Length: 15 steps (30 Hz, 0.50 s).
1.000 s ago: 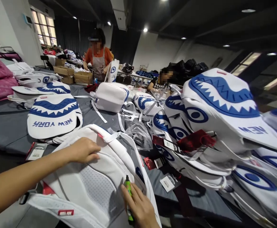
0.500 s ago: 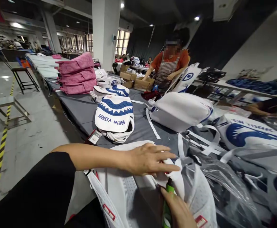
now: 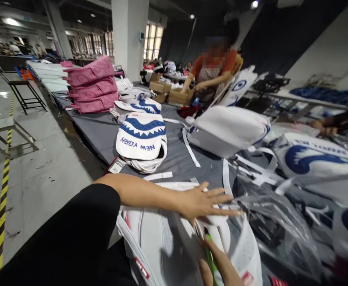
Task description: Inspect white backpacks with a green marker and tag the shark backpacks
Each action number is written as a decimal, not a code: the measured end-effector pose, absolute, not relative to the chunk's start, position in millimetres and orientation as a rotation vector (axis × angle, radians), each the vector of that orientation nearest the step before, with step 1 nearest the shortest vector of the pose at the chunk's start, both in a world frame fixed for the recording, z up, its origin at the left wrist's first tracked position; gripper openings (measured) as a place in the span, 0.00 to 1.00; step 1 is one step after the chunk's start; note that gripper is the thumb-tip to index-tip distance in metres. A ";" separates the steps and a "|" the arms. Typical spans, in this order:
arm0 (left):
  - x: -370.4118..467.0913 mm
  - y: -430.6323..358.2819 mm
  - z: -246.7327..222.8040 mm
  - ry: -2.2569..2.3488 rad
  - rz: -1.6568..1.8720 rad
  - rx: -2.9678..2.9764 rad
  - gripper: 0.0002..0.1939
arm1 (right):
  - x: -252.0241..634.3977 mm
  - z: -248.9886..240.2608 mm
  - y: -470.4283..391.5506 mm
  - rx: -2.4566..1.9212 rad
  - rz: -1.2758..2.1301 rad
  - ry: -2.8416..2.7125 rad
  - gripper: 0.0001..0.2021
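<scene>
Head view. We see our left hand (image 3: 202,202) reaching across the top of a white backpack (image 3: 151,234), palm downward, fingers spread and gripping nothing. We cannot tell how firmly the palm presses on it. Our right hand (image 3: 226,266), at the lower edge, is closed around a green tool (image 3: 212,256) with a dark tip; the tip points up toward the left hand. The tool is blurred, and we cannot identify it further.

The backpack lies directly before us at the near edge of a grey-covered table (image 3: 93,133), its padded panel facing up. We note a strap (image 3: 132,242) with a red label along its left side. Just right of the backpack lies crumpled clear plastic (image 3: 287,222).

Beyond the left forearm we record a white bag (image 3: 140,137) with a blue toothed band and "NEW YORK" lettering, upside down to us, a hang tag (image 3: 117,165) beside it. Farther back stand stacked pink bags (image 3: 93,85). Past the centre, a white bag on its side (image 3: 227,131) rests on the table. Across the table, a co-worker in an orange top (image 3: 232,61) has a hand at a cardboard box (image 3: 178,96).
</scene>
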State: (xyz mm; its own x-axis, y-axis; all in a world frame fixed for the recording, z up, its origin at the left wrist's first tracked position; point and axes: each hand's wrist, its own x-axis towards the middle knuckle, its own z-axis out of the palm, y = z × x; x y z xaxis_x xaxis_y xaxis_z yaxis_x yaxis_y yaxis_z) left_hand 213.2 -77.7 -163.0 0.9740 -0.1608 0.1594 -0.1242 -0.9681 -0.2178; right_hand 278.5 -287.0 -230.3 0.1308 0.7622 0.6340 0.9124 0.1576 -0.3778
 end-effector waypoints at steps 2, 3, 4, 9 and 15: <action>211.1 -80.9 -163.8 0.166 -0.224 -2.988 0.54 | 270.0 -228.8 -286.0 -1.663 -0.272 -1.523 0.18; 212.1 -81.4 -164.4 0.141 -0.191 -3.024 0.55 | 266.5 -228.0 -285.5 -1.692 -0.316 -1.423 0.17; 214.2 -81.1 -165.5 0.133 -0.158 -3.037 0.56 | 264.7 -227.6 -285.2 -1.745 -0.317 -1.407 0.15; 223.5 -76.5 -171.6 0.166 -0.084 -3.006 0.56 | 269.1 -218.0 -292.2 -1.789 -0.111 -1.496 0.14; 223.3 -77.7 -173.9 0.189 -0.051 -2.993 0.57 | 273.0 -193.0 -294.9 -1.838 0.213 -1.456 0.16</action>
